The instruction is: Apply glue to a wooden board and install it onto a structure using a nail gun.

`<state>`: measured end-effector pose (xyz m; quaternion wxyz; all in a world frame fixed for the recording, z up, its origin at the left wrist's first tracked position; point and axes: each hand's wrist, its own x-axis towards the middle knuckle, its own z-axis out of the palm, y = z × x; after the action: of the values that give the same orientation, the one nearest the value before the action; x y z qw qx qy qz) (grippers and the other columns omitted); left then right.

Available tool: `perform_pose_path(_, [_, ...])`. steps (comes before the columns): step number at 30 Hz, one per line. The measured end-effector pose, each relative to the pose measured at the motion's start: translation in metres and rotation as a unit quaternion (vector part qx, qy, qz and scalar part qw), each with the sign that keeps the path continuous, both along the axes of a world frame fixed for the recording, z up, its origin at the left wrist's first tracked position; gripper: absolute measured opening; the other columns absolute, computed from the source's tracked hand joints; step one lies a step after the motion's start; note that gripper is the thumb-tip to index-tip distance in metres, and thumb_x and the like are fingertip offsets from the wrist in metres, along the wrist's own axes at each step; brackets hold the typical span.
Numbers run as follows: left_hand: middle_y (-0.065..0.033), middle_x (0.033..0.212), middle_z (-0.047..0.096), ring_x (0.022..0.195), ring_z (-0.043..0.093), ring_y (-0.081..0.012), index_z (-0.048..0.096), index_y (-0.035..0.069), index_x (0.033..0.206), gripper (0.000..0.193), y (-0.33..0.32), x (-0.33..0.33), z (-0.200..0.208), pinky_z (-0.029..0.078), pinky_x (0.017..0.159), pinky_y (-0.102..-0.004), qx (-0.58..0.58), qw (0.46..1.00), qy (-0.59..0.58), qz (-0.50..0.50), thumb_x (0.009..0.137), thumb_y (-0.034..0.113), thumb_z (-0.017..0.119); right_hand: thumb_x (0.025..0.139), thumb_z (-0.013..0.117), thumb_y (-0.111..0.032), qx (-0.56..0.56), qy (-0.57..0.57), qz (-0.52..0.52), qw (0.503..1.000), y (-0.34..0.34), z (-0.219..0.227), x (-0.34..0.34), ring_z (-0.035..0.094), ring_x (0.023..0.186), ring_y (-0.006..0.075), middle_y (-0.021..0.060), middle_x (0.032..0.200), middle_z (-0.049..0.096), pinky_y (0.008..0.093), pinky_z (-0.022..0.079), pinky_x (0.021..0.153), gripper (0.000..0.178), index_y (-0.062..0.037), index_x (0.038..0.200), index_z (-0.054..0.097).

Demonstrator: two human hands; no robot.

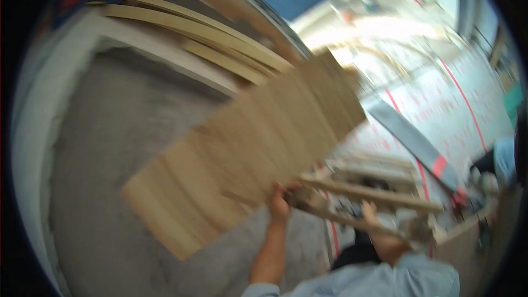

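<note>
A wooden bench-like piece is tilted in front of me. Its broad plank top (242,154) slants from lower left to upper right, and a leg frame with long rails (374,195) reaches out to the right. My left hand (279,203) is closed round the plank's near edge, beside where the frame meets it. Further right, my right hand (377,223) is among the frame's rails, its fingers partly hidden and blurred. It seems to grip the nearer rail, though the contact is not clear.
Long pale wood strips (203,33) lie along a ledge at the upper left. A white floor sheet (456,104) with red lines spreads at the right, with a grey bar (412,137) on it. Buckets (344,10) stand at the back. Grey floor (121,115) lies at the left.
</note>
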<state>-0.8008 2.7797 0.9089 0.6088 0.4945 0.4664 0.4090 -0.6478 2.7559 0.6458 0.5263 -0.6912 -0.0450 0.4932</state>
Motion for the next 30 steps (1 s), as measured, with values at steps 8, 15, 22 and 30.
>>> perform_pose_path(8, [-0.0177, 0.099, 0.067, 0.089, 0.067, -0.0258, 0.052, -0.004, 0.117, 0.041, -0.029, 0.015, -0.025, 0.051, 0.085, -0.0372, 0.04, 0.997, -0.051, -0.045, 0.099, 0.033, 0.049, 0.081, 0.068, -0.031, 0.293, 0.044, 0.125, 0.947, 0.209, 0.201, 0.045, 0.062, 0.089, 0.0328, 0.0154, 0.09, 0.065, 0.0389, 0.049, 0.087, 0.05, 0.006, 0.114, 0.056])
perform_pose_path(15, [-0.0174, 0.099, 0.068, 0.089, 0.067, -0.0241, 0.054, -0.004, 0.115, 0.041, -0.003, 0.01, -0.029, 0.051, 0.084, -0.0353, 0.045, 0.996, -0.033, -0.069, 0.1, 0.033, 0.047, 0.083, 0.067, -0.028, 0.253, 0.108, 0.207, 0.939, 0.179, 0.196, 0.041, 0.062, 0.086, 0.0309, 0.0136, 0.088, 0.065, 0.038, 0.05, 0.085, 0.043, 0.0046, 0.109, 0.057])
perform_pose_path(22, [-0.0146, 0.091, 0.07, 0.082, 0.066, -0.0196, 0.058, -0.004, 0.11, 0.042, -0.003, 0.014, -0.022, 0.051, 0.079, -0.0308, 0.078, 0.993, 0.028, -0.085, 0.101, 0.035, 0.045, 0.085, 0.065, -0.026, 0.165, 0.199, 0.31, 0.915, 0.13, 0.176, 0.018, 0.062, 0.084, 0.029, 0.0118, 0.085, 0.064, 0.037, 0.05, 0.083, 0.035, 0.0031, 0.103, 0.058])
perform_pose_path(30, [-0.0139, 0.096, 0.07, 0.085, 0.067, -0.0205, 0.057, -0.003, 0.112, 0.042, -0.026, 0.018, -0.016, 0.05, 0.079, -0.031, 0.037, 0.996, -0.013, -0.075, 0.101, 0.036, 0.044, 0.087, 0.064, -0.023, 0.067, 0.311, 0.344, 0.883, 0.076, 0.15, 0.028, 0.063, 0.081, 0.0269, 0.0098, 0.081, 0.064, 0.0358, 0.051, 0.081, 0.027, 0.0014, 0.097, 0.059])
